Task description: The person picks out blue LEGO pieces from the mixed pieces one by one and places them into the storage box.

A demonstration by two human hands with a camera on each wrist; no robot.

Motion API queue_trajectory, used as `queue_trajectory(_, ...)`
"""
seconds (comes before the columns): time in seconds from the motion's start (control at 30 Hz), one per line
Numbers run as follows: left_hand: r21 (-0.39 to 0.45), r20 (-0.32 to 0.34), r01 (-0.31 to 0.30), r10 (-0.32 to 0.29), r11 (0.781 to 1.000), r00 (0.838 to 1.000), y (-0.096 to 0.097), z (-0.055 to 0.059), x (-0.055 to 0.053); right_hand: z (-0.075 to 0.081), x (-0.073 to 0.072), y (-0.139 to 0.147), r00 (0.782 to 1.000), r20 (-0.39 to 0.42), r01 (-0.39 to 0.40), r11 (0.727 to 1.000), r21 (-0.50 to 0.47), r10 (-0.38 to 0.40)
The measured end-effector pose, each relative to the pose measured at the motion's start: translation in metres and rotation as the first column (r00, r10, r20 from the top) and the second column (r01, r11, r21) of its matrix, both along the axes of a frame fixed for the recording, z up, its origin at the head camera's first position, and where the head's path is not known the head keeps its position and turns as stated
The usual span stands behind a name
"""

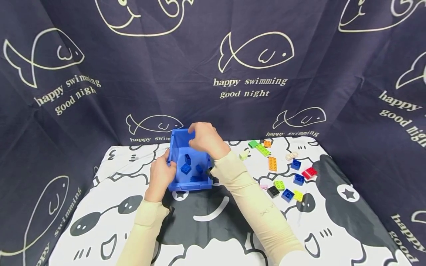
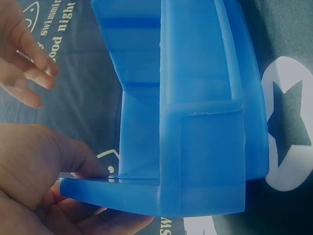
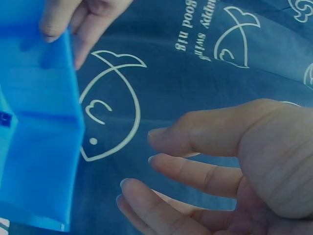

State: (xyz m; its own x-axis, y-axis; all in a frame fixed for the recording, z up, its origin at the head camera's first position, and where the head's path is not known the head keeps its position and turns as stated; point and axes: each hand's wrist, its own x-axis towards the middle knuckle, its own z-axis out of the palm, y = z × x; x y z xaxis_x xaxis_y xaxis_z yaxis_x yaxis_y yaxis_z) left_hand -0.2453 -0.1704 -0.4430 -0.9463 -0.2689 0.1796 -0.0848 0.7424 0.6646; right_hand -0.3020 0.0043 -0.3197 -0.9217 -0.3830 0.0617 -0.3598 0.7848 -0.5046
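Observation:
A blue plastic bin [image 1: 189,184] stands at the back middle of the table with several blue toy bricks [image 1: 186,169] inside. My left hand [image 1: 162,173] grips its left wall, the thumb on the inner side and the fingers behind, as the left wrist view shows close up at the blue rim [image 2: 112,196]. Over the bin's back right part is my right hand [image 1: 207,138], with loosely bent, spread fingers. In the right wrist view this right hand [image 3: 210,171] holds nothing, and a gap separates its fingertips from the bin wall [image 3: 39,161].
Loose toy bricks lie on the right side of the table: a red brick [image 1: 309,173], an orange brick [image 1: 272,164], a black brick [image 1: 273,191], a yellow brick [image 1: 298,195], a lime brick [image 1: 263,149] and several blue ones [image 1: 287,195]. A dark fish-print curtain [image 1: 199,99] hangs behind.

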Motion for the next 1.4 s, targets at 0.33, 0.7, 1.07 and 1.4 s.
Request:
queue_trajectory(0.33, -0.005, -0.012, -0.005, 0.005, 1.000, 1.000, 0.001, 0.000, 0.001, 0.015, 0.008, 0.022, 0.997, -0.079, 0.014, 1.000, -0.008, -0.014)
queue_trajectory(0.7, 0.002, 0.001, -0.008, 0.008, 1.000, 1.000, 0.000, 0.000, 0.002, 0.012, 0.015, 0.052, 0.990, -0.116, 0.078, 0.997, -0.017, -0.079)
queue_trajectory(1.07, 0.007, -0.025, 0.003, -0.003, 1.000, 1.000, -0.001, 0.000, 0.000, -0.010, 0.011, 0.085, 0.985, -0.126, 0.117, 0.993, -0.016, -0.118)
queue_trajectory(1.4, 0.013, -0.017, -0.001, 0.001, 1.000, 1.000, 0.000, 0.000, 0.002, -0.035, 0.009, 0.122, 0.972, -0.171, 0.158, 0.987, -0.043, -0.163)
